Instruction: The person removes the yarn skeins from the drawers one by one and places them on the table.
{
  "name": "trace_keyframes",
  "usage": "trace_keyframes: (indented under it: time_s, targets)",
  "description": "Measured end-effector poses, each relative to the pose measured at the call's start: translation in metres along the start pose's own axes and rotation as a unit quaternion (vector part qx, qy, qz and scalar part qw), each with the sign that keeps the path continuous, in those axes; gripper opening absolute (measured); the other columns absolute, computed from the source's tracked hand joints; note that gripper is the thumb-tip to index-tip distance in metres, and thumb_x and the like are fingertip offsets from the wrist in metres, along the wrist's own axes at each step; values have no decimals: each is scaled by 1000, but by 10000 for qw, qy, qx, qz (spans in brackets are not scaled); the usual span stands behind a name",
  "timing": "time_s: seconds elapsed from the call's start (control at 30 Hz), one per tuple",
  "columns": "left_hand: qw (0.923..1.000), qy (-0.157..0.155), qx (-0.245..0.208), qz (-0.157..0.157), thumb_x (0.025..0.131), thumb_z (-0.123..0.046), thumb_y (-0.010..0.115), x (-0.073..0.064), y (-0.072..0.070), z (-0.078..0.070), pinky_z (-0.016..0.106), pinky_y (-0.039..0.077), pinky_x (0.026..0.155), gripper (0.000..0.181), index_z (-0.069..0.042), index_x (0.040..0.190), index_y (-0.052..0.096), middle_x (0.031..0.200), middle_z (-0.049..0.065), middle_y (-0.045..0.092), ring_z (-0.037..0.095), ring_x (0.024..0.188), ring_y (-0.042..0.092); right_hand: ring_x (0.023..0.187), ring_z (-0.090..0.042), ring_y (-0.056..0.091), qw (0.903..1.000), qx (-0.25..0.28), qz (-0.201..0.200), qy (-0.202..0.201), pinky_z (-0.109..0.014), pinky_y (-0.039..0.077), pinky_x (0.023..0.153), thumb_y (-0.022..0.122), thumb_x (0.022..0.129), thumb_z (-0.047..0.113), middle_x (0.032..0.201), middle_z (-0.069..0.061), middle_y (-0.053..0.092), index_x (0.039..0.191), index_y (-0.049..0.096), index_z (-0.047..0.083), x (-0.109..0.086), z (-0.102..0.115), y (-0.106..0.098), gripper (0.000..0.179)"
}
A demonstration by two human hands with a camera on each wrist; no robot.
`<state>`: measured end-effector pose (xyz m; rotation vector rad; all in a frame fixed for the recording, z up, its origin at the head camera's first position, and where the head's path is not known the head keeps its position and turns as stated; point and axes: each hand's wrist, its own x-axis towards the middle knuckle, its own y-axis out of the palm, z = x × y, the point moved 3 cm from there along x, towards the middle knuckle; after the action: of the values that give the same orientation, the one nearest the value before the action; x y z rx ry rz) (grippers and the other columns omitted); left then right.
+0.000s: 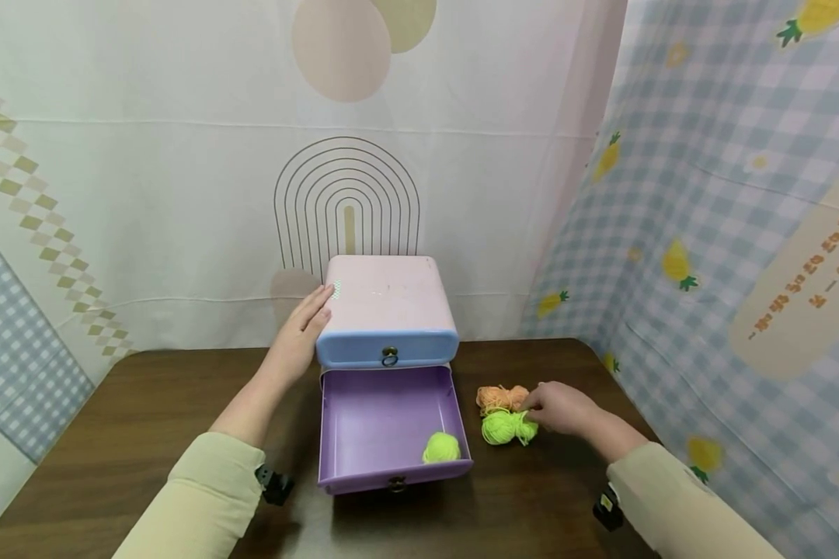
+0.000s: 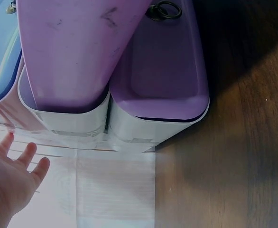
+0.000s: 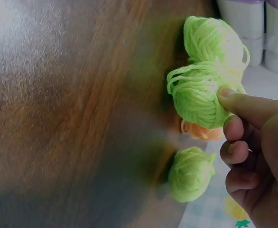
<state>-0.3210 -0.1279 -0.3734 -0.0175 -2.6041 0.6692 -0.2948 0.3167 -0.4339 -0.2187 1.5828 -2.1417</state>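
A small drawer cabinet [image 1: 391, 291] with a pink top stands on the table, its middle purple drawer [image 1: 384, 423] pulled out. A yellow-green yarn ball [image 1: 441, 448] lies in that drawer's front right corner. My left hand [image 1: 299, 332] rests with extended fingers against the cabinet's upper left side. To the right of the drawer, my right hand [image 1: 565, 407] pinches a bright green yarn skein [image 3: 200, 92], tied at its middle, between thumb and forefinger. Orange yarn [image 1: 499, 397] lies right behind it. The right wrist view also shows another green yarn ball [image 3: 191, 174] close by.
The blue top drawer [image 1: 363, 349] is closed and has a ring pull. Below the pulled-out drawer is a closed purple drawer [image 2: 162, 71]. A dark wooden table [image 1: 182, 404] carries everything. Patterned cloths hang behind and at the right [image 1: 671, 194].
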Motion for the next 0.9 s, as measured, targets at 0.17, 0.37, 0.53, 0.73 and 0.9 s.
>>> trace_keyframes:
  time_s: [0.17,0.37,0.53,0.73,0.9]
  targets:
    - [10000,-1,-6,-1,106,-41,41,0,0,-1,56,15,118,51,-22,153,40,162,8,27,30,149,20,44,-10,48,9996,191,173,86,-40,52,77,67,94,12,50,4,53,108,77,12,4,-9,3,17]
    - [10000,-13,-23,0,106,-41,41,0,0,-1,55,15,118,51,-22,153,40,162,8,27,29,149,20,45,-12,48,9971,637,324,248,-30,44,51,68,94,15,50,0,53,116,74,9,3,-11,2,23]
    - [10000,5,-31,-15,106,-40,41,0,0,-1,55,15,118,51,-22,153,40,162,9,27,29,149,20,49,-13,51,9944,955,335,296,-30,44,49,72,92,17,55,-2,58,121,71,8,-1,-12,-2,31]
    - [10000,23,-49,-23,106,-39,41,0,0,-1,54,14,118,51,-20,153,40,161,11,27,29,149,20,52,-13,52,9931,1106,313,238,-29,43,46,73,91,21,60,-2,61,124,69,9,-6,-16,-7,36]
    - [10000,-8,-33,-10,106,-40,41,-1,0,-2,55,14,118,51,-21,154,40,162,10,27,30,149,20,51,-14,51,9892,1407,270,313,-31,43,46,72,92,21,63,-5,62,128,68,11,-10,-18,-14,37]
